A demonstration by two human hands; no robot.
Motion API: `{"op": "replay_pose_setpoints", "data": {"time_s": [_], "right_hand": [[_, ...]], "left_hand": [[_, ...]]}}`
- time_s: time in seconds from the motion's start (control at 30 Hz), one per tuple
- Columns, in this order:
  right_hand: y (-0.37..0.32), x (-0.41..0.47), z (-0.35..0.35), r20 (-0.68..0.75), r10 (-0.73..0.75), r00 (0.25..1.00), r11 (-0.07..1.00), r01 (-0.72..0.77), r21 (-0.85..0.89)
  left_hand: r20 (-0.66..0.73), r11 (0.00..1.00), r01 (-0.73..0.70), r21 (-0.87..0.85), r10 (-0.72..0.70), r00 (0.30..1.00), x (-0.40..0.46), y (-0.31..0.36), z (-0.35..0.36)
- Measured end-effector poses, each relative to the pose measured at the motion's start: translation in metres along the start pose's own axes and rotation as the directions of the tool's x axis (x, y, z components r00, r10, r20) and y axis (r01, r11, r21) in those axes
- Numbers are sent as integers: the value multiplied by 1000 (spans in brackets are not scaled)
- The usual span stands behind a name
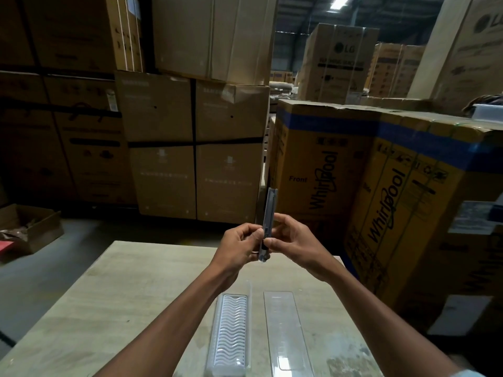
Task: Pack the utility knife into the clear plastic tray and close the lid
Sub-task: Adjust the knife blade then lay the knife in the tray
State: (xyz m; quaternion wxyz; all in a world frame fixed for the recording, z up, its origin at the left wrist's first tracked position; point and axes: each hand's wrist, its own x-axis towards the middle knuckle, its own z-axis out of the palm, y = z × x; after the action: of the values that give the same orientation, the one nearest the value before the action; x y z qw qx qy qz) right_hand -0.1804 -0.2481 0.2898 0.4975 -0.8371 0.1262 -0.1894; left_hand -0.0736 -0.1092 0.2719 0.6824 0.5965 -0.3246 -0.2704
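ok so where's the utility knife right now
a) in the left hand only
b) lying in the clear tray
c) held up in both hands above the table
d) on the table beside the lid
c: the utility knife stands roughly upright, pinched between the left hand and the right hand above the table, while the clear tray and lid lie apart on the table below.

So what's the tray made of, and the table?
The tray looks like clear, glossy thin plastic: you see through its rim, and its white wavy insert shows. The table looks like pale matte wood or wood-look board, with faint grain; which one, I can't tell.
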Motion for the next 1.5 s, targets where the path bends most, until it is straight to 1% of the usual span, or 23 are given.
{"op": "replay_pose_setpoints", "data": {"time_s": [0.33,0.47,0.53,0.63,0.73,0.87,0.97,1.17,1.37,1.5], "right_hand": [[10,-5,12,11,33,999,999,-33,-4],[23,-9,23,-2,60,998,998,-60,-1],[29,-13,31,-78,64,995,998,-66,-16],[36,-21,51,-264,33,964,994,-58,-90],[45,-30,76,-330,4,944,982,-67,-178],[55,-39,103,-349,12,937,974,-90,-208],[64,-44,118,-368,67,927,967,-152,-206],[85,-49,148,-371,153,916,923,-266,-277],[98,-51,168,-356,195,914,892,-317,-324],[106,-50,177,-346,227,910,869,-350,-350]], "left_hand": [[-81,997,61,46,-57,995,-1,-10,-1],[-114,996,86,32,-82,990,-4,-21,-3],[-156,995,99,10,-96,983,-5,-27,-4],[-229,990,139,15,-132,964,-6,-37,-6],[-278,982,189,30,-173,945,-7,-51,-7],[-299,966,257,32,-236,925,-11,-69,-15],[-295,946,325,3,-310,904,-14,-83,-24],[-294,888,459,19,-434,851,-19,-115,-38],[-291,843,537,33,-505,812,-22,-136,-49],[-289,831,554,58,-517,806,-24,-149,-55]]}}
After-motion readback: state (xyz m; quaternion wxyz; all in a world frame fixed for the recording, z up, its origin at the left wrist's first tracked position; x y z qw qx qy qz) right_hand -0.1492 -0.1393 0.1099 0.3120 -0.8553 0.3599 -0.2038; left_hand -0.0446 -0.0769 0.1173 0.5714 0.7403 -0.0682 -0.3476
